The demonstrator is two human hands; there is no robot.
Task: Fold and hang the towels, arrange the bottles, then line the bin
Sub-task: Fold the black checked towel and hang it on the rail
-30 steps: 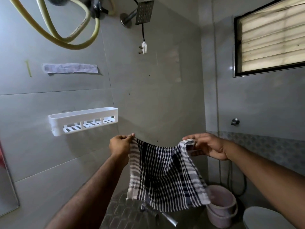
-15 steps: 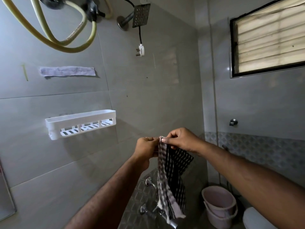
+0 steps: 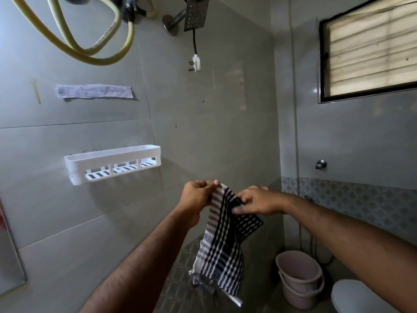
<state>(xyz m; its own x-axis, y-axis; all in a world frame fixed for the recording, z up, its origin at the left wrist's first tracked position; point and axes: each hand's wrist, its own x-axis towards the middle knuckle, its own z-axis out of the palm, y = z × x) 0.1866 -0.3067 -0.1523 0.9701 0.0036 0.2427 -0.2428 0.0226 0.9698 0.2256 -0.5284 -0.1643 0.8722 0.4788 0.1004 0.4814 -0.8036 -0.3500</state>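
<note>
A black-and-white checked towel (image 3: pixel 222 251) hangs folded in half in front of me, above the tap. My left hand (image 3: pixel 198 195) pinches its top corners between thumb and fingers. My right hand (image 3: pixel 255 202) sits just to the right, gripping the folded side edge a little lower, fingers curled round the cloth. No bottles or bin liner show in this view.
A white slatted wall shelf (image 3: pixel 112 163) is fixed to the grey tiles at the left. Two stacked pink buckets (image 3: pixel 300 279) stand on the floor at the right, beside a white toilet lid (image 3: pixel 356 297). A metal tap (image 3: pixel 209 288) juts out below the towel. Overhead hang yellow hoses (image 3: pixel 97 55), a shower head (image 3: pixel 195 13) and a loose plug (image 3: pixel 195 63).
The spread towel was folded in half as my hands came together. Since then my right hand has let go of the top corner and slid down along the folded edge.
</note>
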